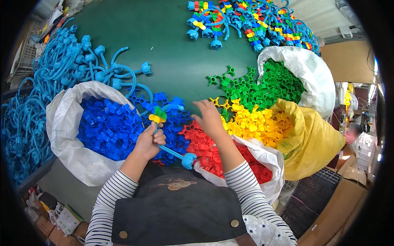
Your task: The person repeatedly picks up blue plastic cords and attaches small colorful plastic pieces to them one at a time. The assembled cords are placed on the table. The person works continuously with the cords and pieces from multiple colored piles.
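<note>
green table (172,53) | four sacks | left hand (148,141) grips tube (172,152) | right hand (210,118) fingers spread

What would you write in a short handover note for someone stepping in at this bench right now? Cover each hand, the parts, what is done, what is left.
Left hand: grips a light-blue tube with a yellow piece and a green piece on its upper end.
Right hand: reaching over the red pieces, fingers near the yellow pieces; empty as far as visible.
Done: finished multicoloured tubes piled at the far edge.
Left: bare blue tubes heaped at left; sacks of blue pieces and green pieces still full.
</note>
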Motion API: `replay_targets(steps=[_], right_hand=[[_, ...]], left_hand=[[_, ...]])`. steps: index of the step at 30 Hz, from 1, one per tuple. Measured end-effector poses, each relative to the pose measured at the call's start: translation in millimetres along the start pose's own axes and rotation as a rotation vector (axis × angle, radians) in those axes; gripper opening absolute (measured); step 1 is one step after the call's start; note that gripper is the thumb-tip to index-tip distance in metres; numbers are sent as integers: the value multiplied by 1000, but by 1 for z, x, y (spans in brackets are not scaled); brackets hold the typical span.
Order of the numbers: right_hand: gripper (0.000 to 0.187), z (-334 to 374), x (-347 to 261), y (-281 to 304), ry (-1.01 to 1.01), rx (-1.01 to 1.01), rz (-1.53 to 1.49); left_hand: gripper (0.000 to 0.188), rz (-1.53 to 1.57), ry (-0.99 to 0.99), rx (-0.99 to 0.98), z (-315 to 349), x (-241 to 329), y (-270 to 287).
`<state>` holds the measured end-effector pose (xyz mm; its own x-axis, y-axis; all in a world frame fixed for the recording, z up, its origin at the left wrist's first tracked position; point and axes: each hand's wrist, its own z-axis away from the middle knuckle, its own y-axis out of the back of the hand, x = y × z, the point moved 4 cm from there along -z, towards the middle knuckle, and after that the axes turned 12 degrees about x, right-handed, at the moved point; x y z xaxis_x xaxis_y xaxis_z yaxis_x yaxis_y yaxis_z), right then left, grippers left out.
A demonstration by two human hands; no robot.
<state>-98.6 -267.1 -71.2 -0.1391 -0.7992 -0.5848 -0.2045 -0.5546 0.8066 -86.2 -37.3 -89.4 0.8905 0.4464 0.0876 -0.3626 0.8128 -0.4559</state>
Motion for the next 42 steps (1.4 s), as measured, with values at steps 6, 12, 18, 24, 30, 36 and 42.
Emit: replay_targets(steps=[6,12,18,24,30,36,42], right_hand=[[47,18,11,-43,200,5,138],[40,22,30,-27,22,165,171],[36,27,45,-9,-92,126,43],[40,31,38,-7,-200,118,-132],[43,22,63,3,-271,270,-170],[48,6,83,9,-97,182,215],[39,39,55,18,-49,-89,91]], left_hand=[[30,19,39,-25,-11,-6,9],[29,15,-4,28,-17,-10,10],[29,24,13,66,-20,-11,5],[28,29,11,61,-19,-10,0],[27,36,22,66,-19,-6,3],[28,28,18,46,-20,-5,2],[29,2,18,60,-22,-9,4]])
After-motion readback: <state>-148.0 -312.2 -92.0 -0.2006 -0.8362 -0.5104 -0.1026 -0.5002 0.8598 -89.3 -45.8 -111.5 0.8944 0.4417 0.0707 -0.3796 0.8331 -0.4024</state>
